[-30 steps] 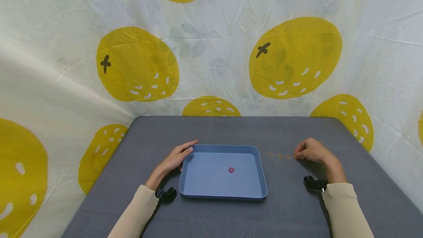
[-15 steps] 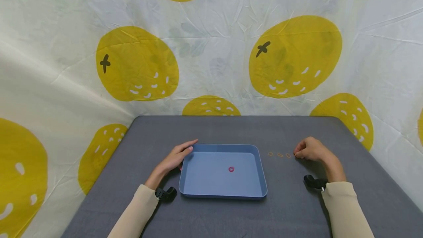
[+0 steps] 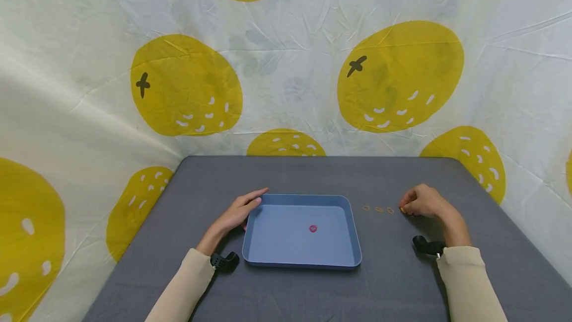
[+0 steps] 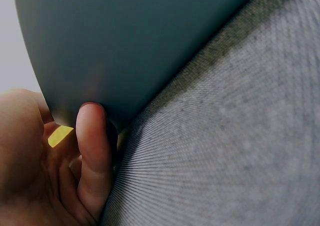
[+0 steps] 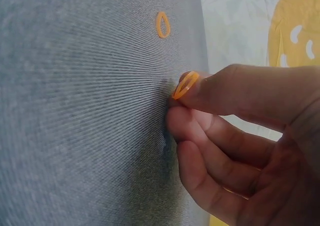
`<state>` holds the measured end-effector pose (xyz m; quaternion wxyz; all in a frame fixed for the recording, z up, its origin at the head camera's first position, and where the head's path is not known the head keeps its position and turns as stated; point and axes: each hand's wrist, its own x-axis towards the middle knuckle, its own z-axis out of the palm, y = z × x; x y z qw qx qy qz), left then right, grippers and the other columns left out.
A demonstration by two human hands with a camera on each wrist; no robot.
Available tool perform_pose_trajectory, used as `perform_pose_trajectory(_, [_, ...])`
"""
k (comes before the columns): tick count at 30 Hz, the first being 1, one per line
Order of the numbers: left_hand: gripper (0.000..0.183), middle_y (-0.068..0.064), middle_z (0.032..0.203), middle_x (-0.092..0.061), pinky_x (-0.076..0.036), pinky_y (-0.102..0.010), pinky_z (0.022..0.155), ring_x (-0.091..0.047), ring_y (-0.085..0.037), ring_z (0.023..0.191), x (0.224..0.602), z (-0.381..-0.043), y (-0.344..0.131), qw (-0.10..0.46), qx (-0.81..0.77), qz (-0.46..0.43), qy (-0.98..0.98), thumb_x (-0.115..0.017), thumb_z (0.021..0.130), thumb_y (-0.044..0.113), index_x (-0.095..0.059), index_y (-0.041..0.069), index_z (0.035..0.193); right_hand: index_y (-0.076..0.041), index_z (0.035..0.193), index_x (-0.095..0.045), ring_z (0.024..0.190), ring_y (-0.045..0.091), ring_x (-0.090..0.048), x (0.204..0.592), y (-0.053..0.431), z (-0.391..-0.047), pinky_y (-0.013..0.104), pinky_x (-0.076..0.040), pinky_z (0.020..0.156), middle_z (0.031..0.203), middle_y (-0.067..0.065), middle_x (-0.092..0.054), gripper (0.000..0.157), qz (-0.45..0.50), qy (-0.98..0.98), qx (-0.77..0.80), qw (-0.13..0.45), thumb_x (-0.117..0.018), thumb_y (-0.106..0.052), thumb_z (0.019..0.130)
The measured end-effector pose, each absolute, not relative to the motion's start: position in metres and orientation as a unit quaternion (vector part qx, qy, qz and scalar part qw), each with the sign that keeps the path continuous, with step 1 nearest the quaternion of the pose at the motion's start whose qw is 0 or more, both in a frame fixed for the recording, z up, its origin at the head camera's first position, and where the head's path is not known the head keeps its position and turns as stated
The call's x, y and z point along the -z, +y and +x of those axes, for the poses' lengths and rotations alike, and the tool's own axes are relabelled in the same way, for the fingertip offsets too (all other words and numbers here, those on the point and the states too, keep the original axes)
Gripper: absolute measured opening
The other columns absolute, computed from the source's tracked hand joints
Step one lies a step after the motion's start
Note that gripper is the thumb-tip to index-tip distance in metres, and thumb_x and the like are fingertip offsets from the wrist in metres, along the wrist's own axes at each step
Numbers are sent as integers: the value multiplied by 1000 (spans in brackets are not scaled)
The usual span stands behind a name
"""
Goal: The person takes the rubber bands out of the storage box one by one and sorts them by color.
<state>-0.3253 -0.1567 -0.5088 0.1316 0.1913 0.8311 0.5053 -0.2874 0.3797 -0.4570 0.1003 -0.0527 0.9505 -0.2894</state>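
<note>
In the head view my right hand (image 3: 424,201) is low over the grey cloth, right of the tray. It pinches a small orange rubber band (image 5: 186,85) between thumb and fingertips, the other fingers curled beneath. Just left of that hand, three more orange bands lie in a row, among them the nearest rubber band (image 3: 391,210). My left hand (image 3: 237,212) holds the far left corner of a shallow blue tray (image 3: 295,256), thumb at the rim. One finger (image 4: 93,136) presses the tray's outer wall in the left wrist view. Inside the tray lies a small pinkish-red ring (image 3: 313,229).
Grey cloth covers the table (image 3: 286,294). Behind and to the left hangs a pale curtain (image 3: 290,73) printed with large yellow fruit. Black cameras are strapped to both wrists, like the wrist camera (image 3: 426,246) on the right arm.
My right fingertips have shifted slightly right, away from the row, with the orange band pinched in them. My left hand and the tray stay in place.
</note>
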Motion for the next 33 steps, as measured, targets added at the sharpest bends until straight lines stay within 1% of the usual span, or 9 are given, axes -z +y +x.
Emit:
perform_pose_trajectory(7, [40,2,148,-43,-52,-43,44,-62,-20,102,509,-325,-157,130,-505,191,832,-44,102,40,-44,41,142,-4,86,-74,68,15,-57,458,378,-287,28,-49,58,73,1,-67,7,-47,954,281,97,-71,-9,82])
perform_pose_trajectory(12, [41,-2,147,-44,-51,-41,43,-67,-22,76,509,-325,-157,129,-504,195,831,-43,102,40,-43,39,143,-4,84,-74,67,15,-57,458,377,-288,28,-48,57,72,1,-67,6,-47,955,279,95,-70,-7,81])
perform_pose_trajectory(14, [41,-4,148,-43,-51,-41,43,-66,-22,73,508,-325,-157,129,-505,197,830,-43,103,40,-43,38,144,-4,84,-74,67,15,-57,458,377,-288,28,-48,57,72,1,-67,6,-49,955,277,95,-71,-8,81])
perform_pose_trajectory(17, [42,-4,149,-42,-51,-42,43,-66,-19,80,509,-325,-158,130,-505,198,830,-43,102,40,-42,38,144,-3,85,-73,67,15,-57,458,375,-288,28,-49,58,73,2,-66,8,-50,954,279,97,-73,-9,80])
perform_pose_trajectory(20, [40,0,149,-42,-52,-43,43,-65,-19,88,509,-325,-158,130,-502,194,833,-43,102,41,-43,41,142,-2,86,-71,67,15,-56,458,375,-288,29,-48,58,74,2,-65,10,-55,955,277,96,-73,-9,79])
perform_pose_trajectory(24, [40,1,149,-41,-51,-44,43,-65,-22,86,509,-325,-159,131,-503,197,832,-42,102,41,-42,43,142,-4,84,-70,68,16,-54,458,376,-288,30,-44,58,75,2,-64,8,-57,958,267,92,-72,-10,79])
perform_pose_trajectory(26, [41,-2,150,-40,-51,-43,43,-65,-23,89,509,-325,-159,131,-504,202,829,-42,102,41,-42,41,143,-4,83,-70,68,15,-53,459,376,-289,30,-44,58,75,1,-64,7,-54,958,265,92,-72,-10,79])
perform_pose_trajectory(30, [43,-9,152,-37,-52,-44,44,-64,-26,92,493,-317,-157,142,-507,214,823,-41,104,33,-40,28,147,-3,84,-71,68,15,-54,461,376,-290,29,-44,58,76,2,-65,9,-50,959,265,91,-72,-11,79])
perform_pose_trajectory(33, [44,-14,152,-36,-52,-45,45,-65,-29,75,479,-310,-155,154,-510,217,818,-40,105,26,-38,21,149,-2,87,-71,68,15,-54,462,377,-289,30,-45,58,78,3,-66,12,-47,958,267,89,-72,-11,78])
